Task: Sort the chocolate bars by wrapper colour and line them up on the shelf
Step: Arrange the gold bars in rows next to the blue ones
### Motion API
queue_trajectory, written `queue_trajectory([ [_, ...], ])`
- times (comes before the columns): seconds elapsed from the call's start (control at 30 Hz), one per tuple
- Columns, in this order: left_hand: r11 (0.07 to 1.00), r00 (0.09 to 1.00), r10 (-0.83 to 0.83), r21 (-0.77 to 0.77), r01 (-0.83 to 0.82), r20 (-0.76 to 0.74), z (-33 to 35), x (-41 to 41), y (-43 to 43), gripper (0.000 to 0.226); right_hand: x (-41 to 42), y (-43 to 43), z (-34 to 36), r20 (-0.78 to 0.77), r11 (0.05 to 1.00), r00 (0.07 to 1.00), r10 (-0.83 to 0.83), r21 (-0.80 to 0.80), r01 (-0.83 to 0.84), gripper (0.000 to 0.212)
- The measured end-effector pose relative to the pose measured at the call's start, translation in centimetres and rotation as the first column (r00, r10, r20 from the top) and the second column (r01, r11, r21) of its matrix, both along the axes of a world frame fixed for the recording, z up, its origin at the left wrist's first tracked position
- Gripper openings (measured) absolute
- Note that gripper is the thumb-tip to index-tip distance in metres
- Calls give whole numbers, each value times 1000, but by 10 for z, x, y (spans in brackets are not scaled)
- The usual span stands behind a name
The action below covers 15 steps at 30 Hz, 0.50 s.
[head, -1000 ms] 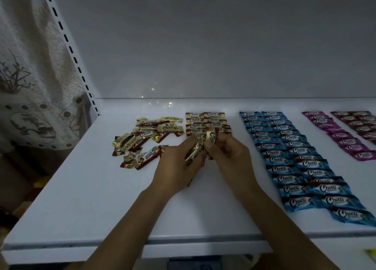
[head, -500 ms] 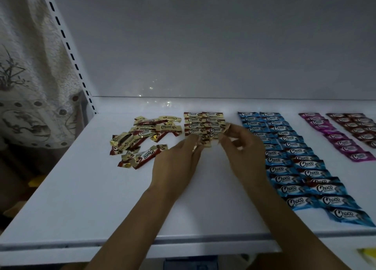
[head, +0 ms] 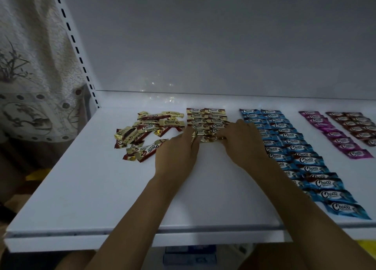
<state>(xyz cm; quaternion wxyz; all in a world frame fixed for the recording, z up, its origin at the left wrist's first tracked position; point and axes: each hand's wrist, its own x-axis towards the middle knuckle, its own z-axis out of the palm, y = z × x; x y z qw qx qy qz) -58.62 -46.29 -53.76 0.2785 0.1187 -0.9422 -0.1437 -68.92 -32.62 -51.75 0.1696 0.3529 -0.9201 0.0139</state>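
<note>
Both hands have dropped since the last frame, from just above the bars down onto the white shelf (head: pixel 81 188), at the near end of the gold double row (head: pixel 205 120). On my feed the left hand (head: pixel 177 153) lies palm down with its fingers stretched forward and a crinkled foil end showing at the tips. The right hand (head: pixel 242 145) arches over the row's last bars with its knuckles bent. I cannot tell whether either hand pinches a bar or only presses it flat.

Towards the shelf's left edge sits a loose heap (head: pixel 146 133) of gold bars, glossy flat pillow packs with crimped ends, lying at all angles. Right of the hands, the blue bars (head: pixel 295 153) run in two overlapping columns from the back edge to the front. The pink bars (head: pixel 337 135) and the dark bars (head: pixel 356 125) lie near the far right corner.
</note>
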Motion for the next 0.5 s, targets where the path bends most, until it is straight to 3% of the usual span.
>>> queue_trajectory([
  [0.23, 988, 980, -31, -142, 60, 197, 3, -7, 2, 36, 4, 6, -16, 0, 995, 1000, 11, -103, -11, 29],
  [0.37, 988, 983, -40, -139, 66, 180, 1, -6, -1, 36, 5, 8, -28, -79, 979, 997, 16, -203, -32, 18],
  [0.5, 994, 993, -93, -57, 97, 77, -1, -6, -2, 32, 4, 7, -36, -89, 968, 996, 22, -247, -44, 21],
])
